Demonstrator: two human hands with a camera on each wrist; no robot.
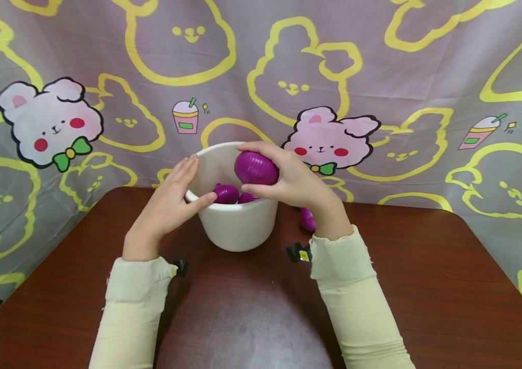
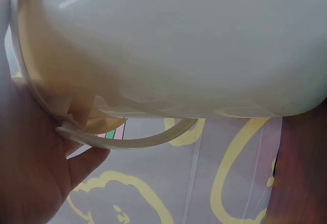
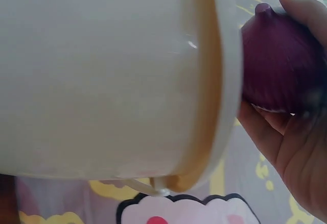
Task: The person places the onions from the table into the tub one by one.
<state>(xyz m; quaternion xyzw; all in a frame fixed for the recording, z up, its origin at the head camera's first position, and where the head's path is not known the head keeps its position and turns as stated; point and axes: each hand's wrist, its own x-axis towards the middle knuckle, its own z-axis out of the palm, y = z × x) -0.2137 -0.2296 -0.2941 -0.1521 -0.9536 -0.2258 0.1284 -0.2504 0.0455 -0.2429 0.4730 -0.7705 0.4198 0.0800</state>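
A white bucket (image 1: 237,228) stands upright on the table. My right hand (image 1: 295,177) grips a large red onion (image 1: 256,168) over the right part of its mouth. In the right wrist view, the onion (image 3: 281,60) shows its stem end beside the bucket's rim (image 3: 232,71). My left hand (image 1: 166,205) holds the left rim, its thumb reaching over the front edge. The left wrist view has the fingers by the rim and the bucket's handle (image 2: 148,142). Inside the bucket lie another red onion (image 1: 226,193) and part of a further purple one (image 1: 247,198).
Behind my right wrist, a purple object (image 1: 307,219), partly hidden, lies on the brown table (image 1: 242,318). A patterned cloth (image 1: 251,66) hangs along the table's back edge. Small black devices (image 1: 298,252) stick out at both cuffs.
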